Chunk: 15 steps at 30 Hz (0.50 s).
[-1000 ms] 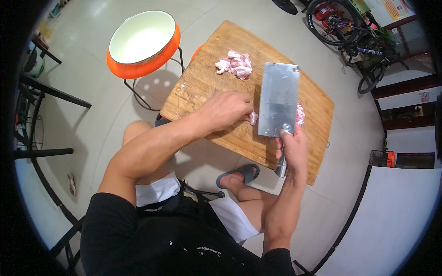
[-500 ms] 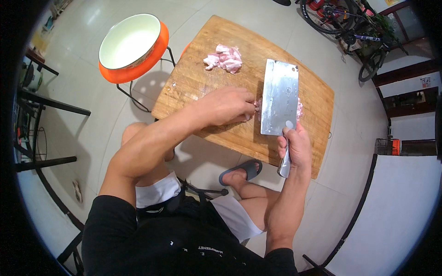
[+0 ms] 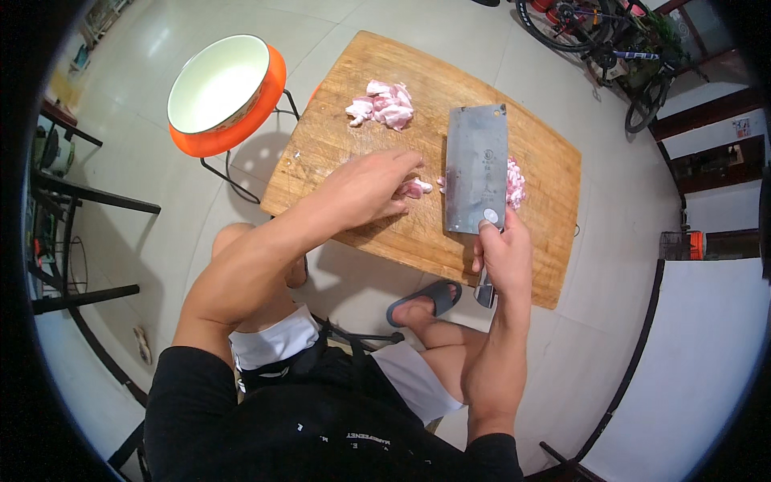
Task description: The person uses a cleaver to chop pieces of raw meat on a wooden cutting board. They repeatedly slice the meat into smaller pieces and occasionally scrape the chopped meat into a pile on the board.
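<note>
My right hand [image 3: 504, 251] is closed round the handle of a broad cleaver [image 3: 475, 165], its thumb against the lower end of the blade. The blade's flat face shows, and it hides part of the board. Left of the blade, my left hand [image 3: 373, 189] has fingers and thumb parted around a small strip of raw pink meat [image 3: 417, 188]. Finely cut meat [image 3: 516, 183] lies by the blade's right edge. Larger raw meat pieces [image 3: 384, 105] are heaped toward the far left of the wooden cutting board [image 3: 321, 153].
An enamel bowl [image 3: 218, 84], white inside, rests on an orange round stool [image 3: 277, 84] left of the board. Dark furniture legs [image 3: 96, 193] stand at far left. A bicycle [image 3: 610, 52] is at the far right. My sandalled foot [image 3: 426, 304] is below the board's near edge.
My left hand has shifted left and its fingers have spread, revealing the meat strip. The cleaver has moved slightly left and its blade has turned, uncovering more of the cut meat.
</note>
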Available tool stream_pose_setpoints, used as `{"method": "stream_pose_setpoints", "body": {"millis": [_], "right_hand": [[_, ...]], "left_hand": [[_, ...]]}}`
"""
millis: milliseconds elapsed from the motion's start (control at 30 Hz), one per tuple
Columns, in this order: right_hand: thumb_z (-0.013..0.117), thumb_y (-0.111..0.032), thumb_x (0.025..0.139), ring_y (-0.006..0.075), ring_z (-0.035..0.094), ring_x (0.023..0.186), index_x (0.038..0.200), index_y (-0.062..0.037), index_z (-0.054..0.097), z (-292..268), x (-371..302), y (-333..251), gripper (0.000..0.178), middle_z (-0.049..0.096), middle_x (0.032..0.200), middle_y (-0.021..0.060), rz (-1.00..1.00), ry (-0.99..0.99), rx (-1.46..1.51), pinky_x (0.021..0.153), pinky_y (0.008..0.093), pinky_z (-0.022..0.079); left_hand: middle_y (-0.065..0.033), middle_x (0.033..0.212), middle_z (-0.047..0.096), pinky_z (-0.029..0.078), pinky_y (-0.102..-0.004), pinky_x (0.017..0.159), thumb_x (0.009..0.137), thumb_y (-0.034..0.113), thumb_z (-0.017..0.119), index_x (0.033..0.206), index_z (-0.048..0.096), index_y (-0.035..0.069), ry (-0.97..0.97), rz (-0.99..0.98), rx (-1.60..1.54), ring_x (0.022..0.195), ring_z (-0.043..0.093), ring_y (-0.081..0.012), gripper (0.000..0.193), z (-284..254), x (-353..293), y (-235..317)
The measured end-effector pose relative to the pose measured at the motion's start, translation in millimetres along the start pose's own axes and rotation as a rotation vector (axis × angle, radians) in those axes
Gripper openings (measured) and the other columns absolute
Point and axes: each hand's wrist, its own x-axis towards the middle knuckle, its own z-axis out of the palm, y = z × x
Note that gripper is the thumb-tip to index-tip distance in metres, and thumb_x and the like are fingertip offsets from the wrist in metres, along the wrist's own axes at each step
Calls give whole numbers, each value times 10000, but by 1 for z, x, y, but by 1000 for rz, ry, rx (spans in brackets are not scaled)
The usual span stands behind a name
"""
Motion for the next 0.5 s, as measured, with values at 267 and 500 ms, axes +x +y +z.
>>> {"method": "stream_pose_setpoints", "body": {"millis": [267, 500], "right_hand": [[547, -64, 1029, 119, 558, 487, 1108, 20, 622, 4, 2, 0, 137, 605, 662, 38, -13, 18, -47, 462, 312, 474], [562, -77, 1031, 120, 577, 493, 1107, 30, 628, 3, 2, 2, 147, 613, 662, 39, -14, 8, -34, 461, 312, 478]], "left_hand": [[-109, 981, 686, 565, -487, 834, 935, 230, 789, 992, 789, 102, -231, 58, 123, 974, 701, -362, 140, -5, -4, 9], [-123, 979, 665, 564, -485, 842, 933, 236, 803, 1007, 780, 81, -154, -1, 117, 996, 694, -367, 173, 3, -1, 15]]}}
